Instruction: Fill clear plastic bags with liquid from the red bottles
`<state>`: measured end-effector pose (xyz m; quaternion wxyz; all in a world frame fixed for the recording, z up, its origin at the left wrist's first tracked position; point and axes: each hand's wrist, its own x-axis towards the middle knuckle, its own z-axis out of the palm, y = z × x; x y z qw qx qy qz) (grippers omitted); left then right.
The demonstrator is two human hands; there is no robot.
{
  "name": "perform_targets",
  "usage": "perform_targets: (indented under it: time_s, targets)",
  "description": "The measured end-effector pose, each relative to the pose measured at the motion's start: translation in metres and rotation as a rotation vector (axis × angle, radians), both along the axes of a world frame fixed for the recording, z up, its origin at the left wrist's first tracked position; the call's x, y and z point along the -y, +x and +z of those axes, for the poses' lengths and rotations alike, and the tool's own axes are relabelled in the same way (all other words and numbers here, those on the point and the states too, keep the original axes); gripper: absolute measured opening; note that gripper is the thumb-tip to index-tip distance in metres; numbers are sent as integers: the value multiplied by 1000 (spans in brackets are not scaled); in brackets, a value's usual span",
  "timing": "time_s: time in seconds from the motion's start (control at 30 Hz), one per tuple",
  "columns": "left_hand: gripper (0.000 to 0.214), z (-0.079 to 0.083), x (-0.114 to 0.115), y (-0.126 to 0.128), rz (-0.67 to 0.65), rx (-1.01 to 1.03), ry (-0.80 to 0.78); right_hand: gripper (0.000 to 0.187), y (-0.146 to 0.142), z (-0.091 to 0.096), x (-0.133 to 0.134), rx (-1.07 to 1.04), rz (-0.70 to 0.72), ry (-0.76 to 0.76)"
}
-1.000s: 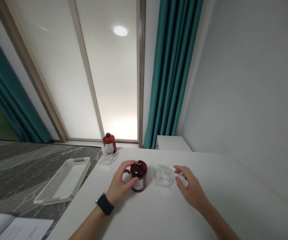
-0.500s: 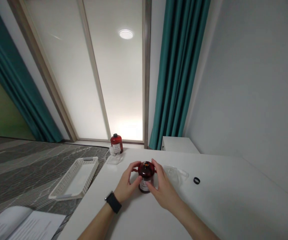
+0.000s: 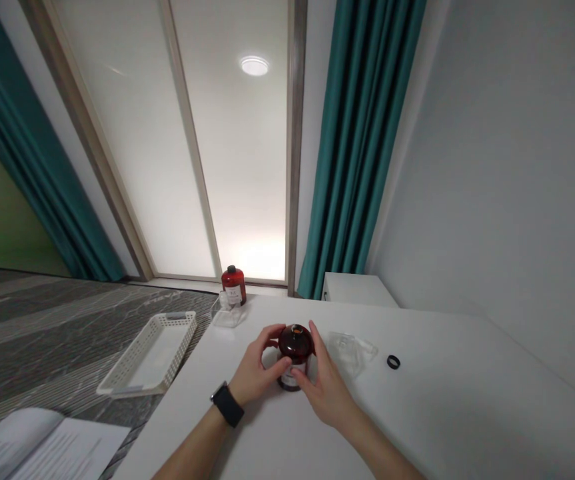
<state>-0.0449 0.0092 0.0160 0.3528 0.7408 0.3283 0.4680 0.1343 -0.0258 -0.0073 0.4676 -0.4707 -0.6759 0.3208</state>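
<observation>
Right hand (image 3: 324, 390), a second ago open beside the clear container (image 3: 350, 350), now curls against the right flank of the dark red bottle (image 3: 294, 347); left hand (image 3: 254, 373) wraps its left flank. Bottle stands upright on the counter (image 3: 442, 413), long axis vertical, directly between both palms and equally near each.

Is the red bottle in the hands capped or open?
Open: the bottle stands upright with a bare, orange mouth; a black ring lies apart on the table.
</observation>
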Motion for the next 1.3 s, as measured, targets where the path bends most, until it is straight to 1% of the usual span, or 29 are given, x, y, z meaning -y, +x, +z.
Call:
perform_targets:
  time_s: [0.13, 0.23, 0.43, 0.57, 0.63, 0.7, 0.8, 0.87, 0.9, 0.97, 1.1, 1.2, 1.3]
  targets:
    - [49, 2, 6, 3, -29, 24, 11, 91, 11, 8, 8, 20, 5, -32]
    - [51, -1, 12, 7, -53, 37, 20, 94, 23, 13, 17, 39, 9, -66]
    - [60, -10, 29, 26, -111, 33, 30, 90, 55, 11, 41, 58, 55, -133]
    - [66, -9, 37, 38, -167, 31, -7, 89, 68, 11, 55, 61, 14, -181]
    - [59, -7, 39, 40, -199, 28, -14, 88, 71, 12, 58, 61, -14, -199]
    - [45, -6, 38, 41, -201, 23, -21, 88, 74, 13, 60, 66, -31, -206]
    - [30, -5, 32, 40, -109, -29, -26, 88, 79, 14, 61, 79, -52, -206]
    - [30, -3, 25, 41, -51, -107, 5, 88, 83, 14, 62, 80, -65, -199]
    - [33, -1, 20, 42, -43, -154, 33, 88, 85, 13, 62, 78, -69, -192]
    - [39, 3, 9, 47, -69, -247, 102, 88, 89, 13, 64, 71, -75, -171]
    - [51, 12, -16, 63, -181, -389, 212, 87, 97, 12, 66, 59, -109, -155]
    - [59, 10, -32, 78, -254, -448, 262, 87, 102, 12, 66, 56, -132, -155]
    - [58, 4, -39, 91, -279, -464, 292, 87, 107, 10, 67, 49, -140, -145]
